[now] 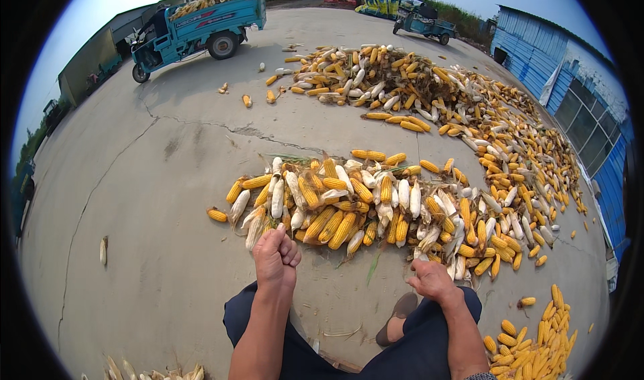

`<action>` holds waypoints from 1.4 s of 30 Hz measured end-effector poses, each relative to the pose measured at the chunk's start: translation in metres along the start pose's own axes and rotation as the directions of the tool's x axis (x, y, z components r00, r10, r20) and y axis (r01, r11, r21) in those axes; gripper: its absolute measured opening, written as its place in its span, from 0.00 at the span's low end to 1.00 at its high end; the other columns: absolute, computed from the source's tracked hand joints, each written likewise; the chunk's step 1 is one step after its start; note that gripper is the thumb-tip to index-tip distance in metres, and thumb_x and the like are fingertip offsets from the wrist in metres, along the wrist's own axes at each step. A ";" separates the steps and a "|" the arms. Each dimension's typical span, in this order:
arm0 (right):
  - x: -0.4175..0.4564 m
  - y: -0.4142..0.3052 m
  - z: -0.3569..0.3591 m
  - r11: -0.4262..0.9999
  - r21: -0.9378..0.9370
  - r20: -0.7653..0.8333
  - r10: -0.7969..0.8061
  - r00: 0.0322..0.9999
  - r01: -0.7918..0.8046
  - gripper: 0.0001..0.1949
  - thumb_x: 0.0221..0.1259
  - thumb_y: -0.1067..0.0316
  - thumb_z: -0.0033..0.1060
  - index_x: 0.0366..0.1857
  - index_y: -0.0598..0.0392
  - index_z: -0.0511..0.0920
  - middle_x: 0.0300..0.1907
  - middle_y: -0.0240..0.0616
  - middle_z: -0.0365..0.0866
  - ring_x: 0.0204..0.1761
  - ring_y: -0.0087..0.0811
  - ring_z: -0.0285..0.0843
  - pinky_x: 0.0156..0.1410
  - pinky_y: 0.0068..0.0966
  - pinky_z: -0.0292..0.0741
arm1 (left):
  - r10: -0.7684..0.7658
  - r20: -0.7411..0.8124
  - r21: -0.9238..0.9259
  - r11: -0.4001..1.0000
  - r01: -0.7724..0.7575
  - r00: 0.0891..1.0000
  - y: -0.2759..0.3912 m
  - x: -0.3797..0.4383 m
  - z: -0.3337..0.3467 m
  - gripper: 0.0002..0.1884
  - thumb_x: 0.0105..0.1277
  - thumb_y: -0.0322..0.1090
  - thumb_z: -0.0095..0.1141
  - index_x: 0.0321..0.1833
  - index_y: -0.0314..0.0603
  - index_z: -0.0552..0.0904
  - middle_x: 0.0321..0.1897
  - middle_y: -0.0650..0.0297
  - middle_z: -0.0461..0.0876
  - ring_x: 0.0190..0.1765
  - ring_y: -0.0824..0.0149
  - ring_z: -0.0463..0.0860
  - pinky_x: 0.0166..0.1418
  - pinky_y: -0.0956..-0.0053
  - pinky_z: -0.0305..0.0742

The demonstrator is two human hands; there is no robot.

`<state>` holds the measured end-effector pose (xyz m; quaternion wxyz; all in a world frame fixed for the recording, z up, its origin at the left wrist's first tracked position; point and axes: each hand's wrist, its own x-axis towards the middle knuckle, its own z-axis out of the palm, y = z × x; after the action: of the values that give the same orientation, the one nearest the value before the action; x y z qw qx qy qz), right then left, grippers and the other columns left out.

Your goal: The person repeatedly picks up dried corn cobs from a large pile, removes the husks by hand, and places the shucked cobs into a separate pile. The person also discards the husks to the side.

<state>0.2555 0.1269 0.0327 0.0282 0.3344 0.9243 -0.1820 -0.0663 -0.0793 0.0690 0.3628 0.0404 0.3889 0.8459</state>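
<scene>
My left hand (pixel 275 255) is closed into a fist above the near left edge of a heap of corn cobs (pixel 332 224); I see nothing in its fingers. Just beyond it lies a cob in pale husk (pixel 255 231). My right hand (pixel 433 279) has curled fingers, with the thumb pointing left, at the heap's near right edge. A pale husk (pixel 420 254) shows right behind its fingers; whether they grip it cannot be told. The heap mixes bare yellow cobs with cobs in whitish husks.
Husked yellow cobs (pixel 538 350) lie at lower right, loose husks (pixel 151 372) at lower left. A larger corn pile (pixel 508 148) curves toward a blue metal shed (pixel 533 48). A loaded blue three-wheeler (pixel 216 23) with a person driving stands behind; another three-wheeler (pixel 422 27) is farther off.
</scene>
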 end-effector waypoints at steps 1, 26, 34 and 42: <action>0.003 -0.001 0.000 1.000 -0.011 0.020 0.012 1.000 -0.012 0.17 0.62 0.57 0.74 0.42 0.58 0.78 0.41 0.57 0.88 0.49 0.60 0.86 0.54 0.51 0.81 | -0.006 -0.017 0.002 1.000 0.006 1.000 0.000 0.000 0.000 0.15 0.80 0.36 0.55 0.32 0.51 0.69 0.19 0.73 0.64 0.18 0.77 0.61 0.22 0.75 0.59; 0.006 0.005 0.011 0.998 -0.051 0.112 -0.025 0.993 0.031 0.19 0.66 0.54 0.73 0.51 0.57 0.81 0.43 0.55 0.88 0.51 0.60 0.86 0.55 0.51 0.80 | -0.042 -0.019 -0.050 0.998 0.041 0.999 -0.016 0.003 0.006 0.17 0.78 0.36 0.59 0.28 0.51 0.69 0.20 0.71 0.66 0.19 0.75 0.63 0.22 0.74 0.60; 0.003 0.010 0.015 0.997 -0.026 0.033 -0.067 0.997 0.068 0.19 0.64 0.53 0.74 0.42 0.60 0.79 0.38 0.57 0.87 0.47 0.63 0.86 0.51 0.54 0.81 | -0.067 0.032 -0.013 0.998 0.068 0.997 -0.019 0.002 0.006 0.16 0.80 0.38 0.58 0.31 0.53 0.70 0.20 0.72 0.65 0.19 0.76 0.62 0.23 0.75 0.60; 0.006 0.013 0.017 0.998 -0.051 0.109 -0.031 0.994 0.037 0.20 0.65 0.53 0.73 0.49 0.58 0.79 0.42 0.56 0.88 0.51 0.61 0.85 0.53 0.52 0.79 | -0.078 0.040 -0.016 0.997 0.079 0.996 -0.018 0.000 0.006 0.17 0.78 0.37 0.59 0.28 0.50 0.70 0.20 0.70 0.68 0.20 0.74 0.64 0.23 0.74 0.61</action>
<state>0.2580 0.1334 0.0120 0.0842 0.3074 0.9314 -0.1757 -0.0538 -0.0672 0.0609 0.4037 0.0386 0.3754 0.8334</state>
